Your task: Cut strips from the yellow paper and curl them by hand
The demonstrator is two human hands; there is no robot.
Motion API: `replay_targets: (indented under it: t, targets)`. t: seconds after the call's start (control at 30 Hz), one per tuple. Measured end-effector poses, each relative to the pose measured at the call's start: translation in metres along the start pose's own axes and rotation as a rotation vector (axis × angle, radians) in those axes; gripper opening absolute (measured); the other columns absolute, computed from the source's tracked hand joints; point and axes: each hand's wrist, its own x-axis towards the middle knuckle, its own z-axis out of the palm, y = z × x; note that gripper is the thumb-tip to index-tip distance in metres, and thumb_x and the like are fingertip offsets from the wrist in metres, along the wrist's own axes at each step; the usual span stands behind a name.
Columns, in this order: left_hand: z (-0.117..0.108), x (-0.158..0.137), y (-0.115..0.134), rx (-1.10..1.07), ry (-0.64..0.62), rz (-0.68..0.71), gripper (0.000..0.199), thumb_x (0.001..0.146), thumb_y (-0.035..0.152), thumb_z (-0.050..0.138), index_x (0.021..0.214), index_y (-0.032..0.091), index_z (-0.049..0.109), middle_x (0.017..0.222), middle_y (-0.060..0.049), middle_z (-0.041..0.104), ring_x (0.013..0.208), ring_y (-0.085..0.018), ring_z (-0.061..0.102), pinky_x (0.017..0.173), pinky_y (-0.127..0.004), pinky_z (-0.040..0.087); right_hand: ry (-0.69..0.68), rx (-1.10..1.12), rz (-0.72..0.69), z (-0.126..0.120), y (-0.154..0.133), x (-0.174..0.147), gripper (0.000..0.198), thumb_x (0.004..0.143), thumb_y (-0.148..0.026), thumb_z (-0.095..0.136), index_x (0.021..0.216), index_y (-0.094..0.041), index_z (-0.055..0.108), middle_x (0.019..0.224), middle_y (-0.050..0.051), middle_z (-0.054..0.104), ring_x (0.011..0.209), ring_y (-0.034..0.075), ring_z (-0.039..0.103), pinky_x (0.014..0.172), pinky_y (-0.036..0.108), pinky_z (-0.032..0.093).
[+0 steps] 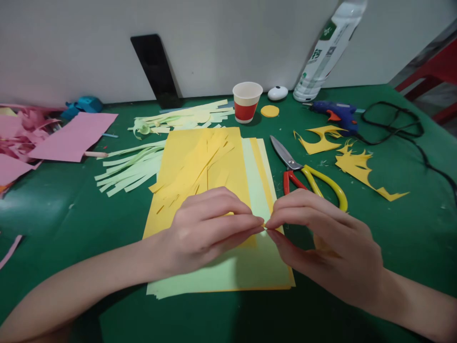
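Observation:
My left hand (210, 224) and my right hand (328, 238) meet fingertip to fingertip above the paper stack. Both pinch a small piece of yellow paper (264, 226), of which only a sliver shows between the fingers; its full shape is hidden. Below them lie light green sheets (214, 274) with a yellow sheet (228, 166) on top. Loose yellow paper strips (202, 166) are scattered over that sheet. Just beyond my right hand rest scissors (293, 164) with red and yellow handles, their blades pointing away and to the left.
Fringed green paper (135, 169) and pink paper (76, 138) lie left. At the back stand a paper cup (246, 102), a phone (155, 69) and a leaning bottle (326, 52). A corded glue gun (335, 114) and yellow paper scraps (360, 166) are on the right.

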Motion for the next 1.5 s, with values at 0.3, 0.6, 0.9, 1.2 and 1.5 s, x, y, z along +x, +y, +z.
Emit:
replay_targets:
  t: [0.3,0.6,0.9,1.2,1.5]
  targets:
    - [0.002,0.001,0.004,0.016,0.013,-0.014,0.004,0.075,0.006,0.059,0.078,0.008,0.060,0.067,-0.009,0.064,0.062,-0.012,0.058,0.056,-0.023,0.050,-0.040,0.020,0.029,0.001,-0.002,-0.002,0.018,0.076,-0.006,0.050,0.081,-0.022,0.047,0.069,0.001,0.058,0.062,0.011,0.056,0.052,0.023,0.048]
    - [0.007,0.000,0.004,-0.012,0.004,-0.117,0.010,0.072,0.007,0.057,0.075,0.016,0.055,0.066,-0.003,0.063,0.058,-0.012,0.056,0.053,-0.025,0.048,-0.065,-0.010,0.042,0.008,-0.001,-0.009,0.021,0.075,-0.003,0.049,0.083,-0.022,0.044,0.073,0.000,0.056,0.065,0.010,0.054,0.054,0.021,0.047]
    - [-0.003,0.003,-0.002,-0.050,0.049,-0.226,0.012,0.069,0.004,0.056,0.068,0.015,0.055,0.062,-0.001,0.060,0.058,-0.010,0.055,0.054,-0.021,0.046,-0.035,-0.053,0.048,0.002,-0.005,-0.001,0.021,0.074,-0.002,0.046,0.079,-0.022,0.043,0.070,0.000,0.057,0.065,0.010,0.055,0.054,0.020,0.046]
    - [-0.002,0.002,0.003,-0.111,-0.053,-0.250,0.004,0.078,0.013,0.055,0.081,0.015,0.057,0.057,0.004,0.051,0.044,-0.004,0.041,0.037,-0.015,0.030,-0.007,-0.018,0.082,-0.005,-0.007,0.007,0.018,0.072,-0.005,0.051,0.074,-0.023,0.047,0.065,-0.001,0.058,0.059,0.011,0.055,0.051,0.022,0.046]
    - [0.001,-0.004,0.005,-0.070,-0.022,-0.185,0.006,0.077,0.010,0.054,0.077,0.015,0.055,0.052,0.004,0.052,0.040,-0.004,0.040,0.037,-0.015,0.030,-0.001,0.038,0.055,-0.002,-0.006,0.003,0.016,0.072,-0.006,0.053,0.081,-0.020,0.051,0.070,0.002,0.060,0.065,0.010,0.057,0.056,0.021,0.048]
